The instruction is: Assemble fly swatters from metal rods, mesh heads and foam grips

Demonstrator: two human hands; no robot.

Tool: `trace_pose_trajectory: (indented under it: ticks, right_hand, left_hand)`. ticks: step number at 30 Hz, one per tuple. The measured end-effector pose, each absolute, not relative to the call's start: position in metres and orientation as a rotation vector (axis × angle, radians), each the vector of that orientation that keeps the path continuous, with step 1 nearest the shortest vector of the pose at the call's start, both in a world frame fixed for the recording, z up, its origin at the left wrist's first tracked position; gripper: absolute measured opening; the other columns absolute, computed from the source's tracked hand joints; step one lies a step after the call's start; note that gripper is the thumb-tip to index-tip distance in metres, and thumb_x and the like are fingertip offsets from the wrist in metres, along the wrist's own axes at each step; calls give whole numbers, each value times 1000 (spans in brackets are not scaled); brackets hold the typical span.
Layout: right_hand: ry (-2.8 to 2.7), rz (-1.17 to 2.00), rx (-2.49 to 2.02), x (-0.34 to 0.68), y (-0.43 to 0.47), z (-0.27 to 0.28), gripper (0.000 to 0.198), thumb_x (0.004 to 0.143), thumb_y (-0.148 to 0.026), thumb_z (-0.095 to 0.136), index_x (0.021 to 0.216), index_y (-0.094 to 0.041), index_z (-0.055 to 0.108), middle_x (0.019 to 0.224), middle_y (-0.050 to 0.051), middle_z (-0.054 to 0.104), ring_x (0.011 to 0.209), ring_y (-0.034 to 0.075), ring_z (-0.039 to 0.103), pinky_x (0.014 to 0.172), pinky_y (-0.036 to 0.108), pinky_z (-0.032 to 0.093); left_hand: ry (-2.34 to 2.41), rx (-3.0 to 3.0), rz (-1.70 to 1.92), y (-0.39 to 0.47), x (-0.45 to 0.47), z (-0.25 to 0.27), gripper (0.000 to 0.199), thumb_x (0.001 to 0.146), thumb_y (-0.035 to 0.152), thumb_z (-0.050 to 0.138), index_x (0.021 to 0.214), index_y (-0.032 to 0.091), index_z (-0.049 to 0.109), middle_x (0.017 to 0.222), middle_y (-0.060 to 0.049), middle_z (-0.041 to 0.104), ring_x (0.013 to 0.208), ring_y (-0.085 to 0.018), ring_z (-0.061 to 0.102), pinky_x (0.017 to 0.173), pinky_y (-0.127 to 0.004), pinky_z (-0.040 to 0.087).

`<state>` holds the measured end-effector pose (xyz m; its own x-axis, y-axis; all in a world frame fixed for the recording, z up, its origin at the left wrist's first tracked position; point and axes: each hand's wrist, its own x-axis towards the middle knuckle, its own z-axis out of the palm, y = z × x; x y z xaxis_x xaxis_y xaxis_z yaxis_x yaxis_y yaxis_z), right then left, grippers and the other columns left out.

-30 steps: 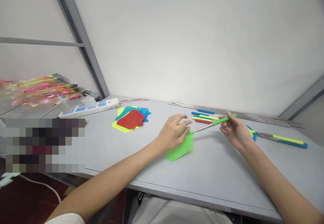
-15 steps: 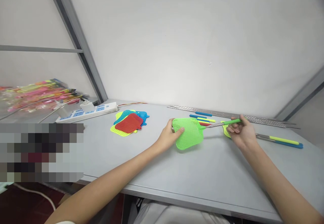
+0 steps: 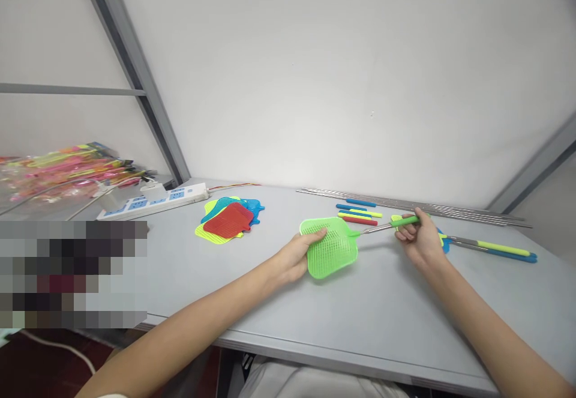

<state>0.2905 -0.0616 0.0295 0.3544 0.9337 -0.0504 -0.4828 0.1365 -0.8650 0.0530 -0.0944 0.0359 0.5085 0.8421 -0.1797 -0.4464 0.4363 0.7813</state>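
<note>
A green fly swatter (image 3: 330, 248) with a perforated head, a thin metal rod and a green grip is held between my two hands above the table. My left hand (image 3: 294, 257) pinches the left edge of its head, thumb on top. Around the green grip at the other end, the fingers of my right hand (image 3: 420, 236) are closed. Behind and right of that hand lie assembled swatters with a yellow handle (image 3: 504, 248) and a blue handle (image 3: 513, 256); their heads are mostly hidden by my hand.
Loose swatter heads, a red one (image 3: 228, 220) on top, are piled left of centre. Short coloured grips (image 3: 360, 213) and long metal rods (image 3: 432, 206) lie near the wall. A power strip (image 3: 153, 201) and plastic-bagged goods (image 3: 67, 170) sit at left on the grey table (image 3: 270, 302).
Both hands have shifted slightly left with the green swatter, and its head has dropped a little. More of the swatters behind my right hand now shows, including a blue part.
</note>
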Motion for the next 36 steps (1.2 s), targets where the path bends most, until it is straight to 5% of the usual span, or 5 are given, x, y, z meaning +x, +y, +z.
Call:
trace_pose_trajectory:
  ticks: [17, 36]
  right_hand:
    - [-293, 844, -1028, 268, -61, 10, 21, 68, -24, 36, 52, -20, 23, 39, -9, 26, 30, 5, 27, 28, 18, 22]
    - [-415, 1034, -1031, 248, -65, 14, 20, 70, -27, 41, 54, -19, 31, 40, -9, 29, 28, 3, 20, 28, 17, 18]
  left_hand:
    - [702, 426, 850, -115, 74, 18, 26, 69, 20, 56, 92, 10, 53, 98, -13, 57, 87, -22, 56, 78, -38, 44]
    - [673, 452, 873, -109, 74, 20, 29, 70, 21, 54, 97, 10, 52, 101, -14, 56, 91, -23, 54, 79, -36, 44]
